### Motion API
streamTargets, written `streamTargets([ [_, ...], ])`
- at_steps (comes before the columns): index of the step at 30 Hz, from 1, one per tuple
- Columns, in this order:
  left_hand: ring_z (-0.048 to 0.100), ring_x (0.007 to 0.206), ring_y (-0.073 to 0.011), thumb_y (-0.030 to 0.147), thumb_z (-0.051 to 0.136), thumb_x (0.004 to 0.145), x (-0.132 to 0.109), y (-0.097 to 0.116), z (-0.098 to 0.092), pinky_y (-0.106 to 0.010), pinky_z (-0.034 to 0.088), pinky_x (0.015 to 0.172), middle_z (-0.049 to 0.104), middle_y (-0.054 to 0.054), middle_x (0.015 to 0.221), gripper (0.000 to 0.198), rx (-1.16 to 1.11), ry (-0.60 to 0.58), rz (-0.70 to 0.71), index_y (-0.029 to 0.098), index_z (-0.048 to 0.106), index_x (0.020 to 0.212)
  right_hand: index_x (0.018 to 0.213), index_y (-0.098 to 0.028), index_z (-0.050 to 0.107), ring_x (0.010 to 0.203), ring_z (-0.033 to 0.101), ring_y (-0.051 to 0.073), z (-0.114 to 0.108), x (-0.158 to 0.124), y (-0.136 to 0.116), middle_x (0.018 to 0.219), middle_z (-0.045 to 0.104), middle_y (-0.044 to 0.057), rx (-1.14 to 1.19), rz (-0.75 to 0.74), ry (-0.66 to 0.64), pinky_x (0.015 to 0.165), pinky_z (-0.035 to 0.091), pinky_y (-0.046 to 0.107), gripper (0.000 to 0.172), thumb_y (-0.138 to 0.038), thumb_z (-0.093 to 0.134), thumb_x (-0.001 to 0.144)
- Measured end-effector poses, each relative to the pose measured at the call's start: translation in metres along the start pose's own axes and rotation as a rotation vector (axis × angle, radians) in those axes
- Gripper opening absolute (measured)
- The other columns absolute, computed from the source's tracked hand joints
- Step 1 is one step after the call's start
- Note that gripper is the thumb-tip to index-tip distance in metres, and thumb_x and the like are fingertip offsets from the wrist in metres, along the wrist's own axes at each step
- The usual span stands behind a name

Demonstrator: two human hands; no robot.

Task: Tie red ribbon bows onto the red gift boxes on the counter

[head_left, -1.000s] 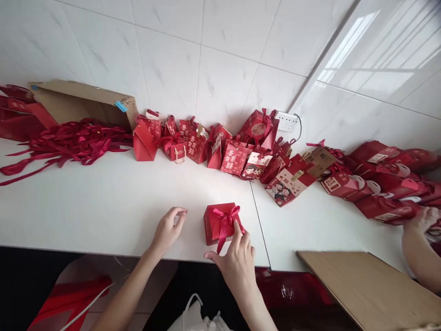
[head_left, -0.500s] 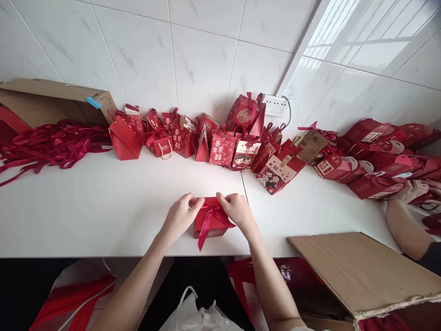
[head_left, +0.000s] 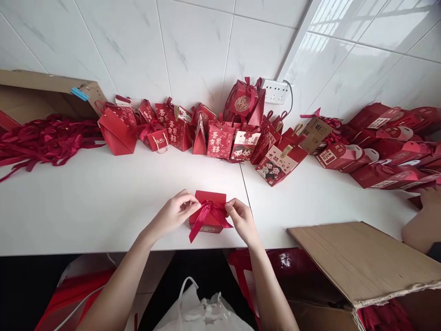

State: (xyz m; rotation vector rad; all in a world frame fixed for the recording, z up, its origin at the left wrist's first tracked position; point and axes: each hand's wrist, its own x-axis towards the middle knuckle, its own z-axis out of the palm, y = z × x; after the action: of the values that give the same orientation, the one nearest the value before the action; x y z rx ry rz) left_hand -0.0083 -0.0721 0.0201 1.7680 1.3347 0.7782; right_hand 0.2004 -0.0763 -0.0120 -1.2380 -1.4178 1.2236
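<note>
A small red gift box (head_left: 211, 196) stands on the white table near its front edge. Across its front runs a dark red ribbon (head_left: 203, 219) tied in a bow, with tails hanging down over the box. My left hand (head_left: 179, 208) is closed in a pinch on the ribbon's left loop. On the other side, my right hand (head_left: 240, 216) pinches the right loop between thumb and finger. Both hands are beside the box, and the ribbon is stretched between them.
Red gift boxes (head_left: 219, 141) line the wall. A heap of ribbons (head_left: 51, 140) spills from a cardboard box (head_left: 51, 82) at left. More red boxes (head_left: 382, 151) are stacked at right, near another person's hand (head_left: 429, 197). An open cardboard carton (head_left: 361, 262) is at lower right.
My hands have moved from the box's top edges to the bow's loops, drawing them outward. The other person's hand has shifted right and downward. The view has tilted slightly.
</note>
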Motion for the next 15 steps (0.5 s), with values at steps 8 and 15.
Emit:
streamTargets([
  [8, 0.047, 0.067, -0.0135, 0.045, 0.046, 0.085, 0.007, 0.005, -0.005, -0.025, 0.042, 0.062, 0.048, 0.0, 0.074, 0.035, -0.025, 0.033, -0.029, 0.019, 0.045, 0.061, 0.069, -0.02, 0.044, 0.059, 0.044, 0.012, 0.003, 0.0, 0.0, 0.064, 0.045, -0.003, -0.024, -0.008, 0.044, 0.057, 0.038, 0.024, 0.031, -0.046, 0.045, 0.086],
  [15, 0.047, 0.051, -0.0099, 0.044, 0.051, 0.083, -0.007, -0.006, 0.004, -0.024, 0.043, 0.054, 0.05, 0.005, 0.065, 0.023, -0.137, 0.133, -0.144, 0.021, 0.05, 0.083, 0.068, -0.021, 0.04, 0.056, 0.038, 0.011, 0.003, -0.004, 0.003, 0.062, 0.041, -0.004, -0.084, -0.008, 0.011, 0.053, 0.033, 0.023, 0.03, -0.044, 0.043, 0.088],
])
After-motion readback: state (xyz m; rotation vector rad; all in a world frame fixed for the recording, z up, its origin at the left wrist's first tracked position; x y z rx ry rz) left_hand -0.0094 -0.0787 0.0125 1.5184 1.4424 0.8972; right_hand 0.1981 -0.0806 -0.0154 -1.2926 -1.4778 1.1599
